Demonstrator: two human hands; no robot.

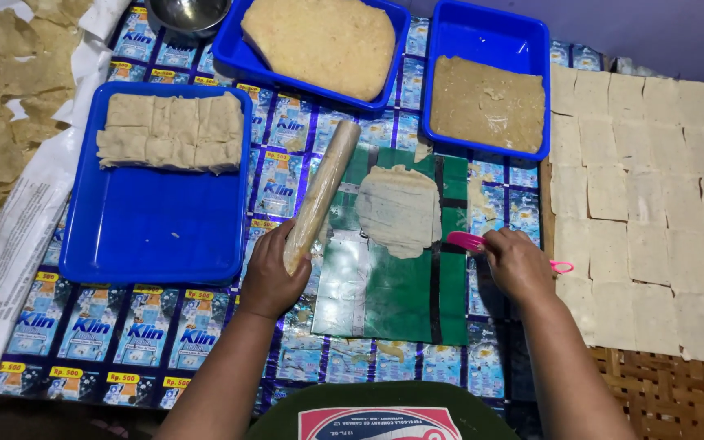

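Left hand [269,277]: fingers closed around lower end of dough-coated wooden rolling pin [320,194]. Right hand [519,265]: fingers curled gripping pink plastic cutter [468,241]. Thin flattened dough sheet [399,210] lies between both hands, on green plastic mat [405,297].

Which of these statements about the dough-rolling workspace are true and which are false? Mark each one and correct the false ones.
1. The left hand grips the lower end of the rolling pin. True.
2. The right hand holds a metal spoon. False: it holds a pink plastic tool.
3. A thin sheet of flattened dough lies on the green mat. True.
4. The blue tray on the left is full to every edge. False: cut dough pieces fill only its far end; the rest is bare.
5. Pale squares are laid out in rows to the right. True.
6. The rolling pin lies inside a blue tray. False: it rests on the printed table covering, by the green mat.
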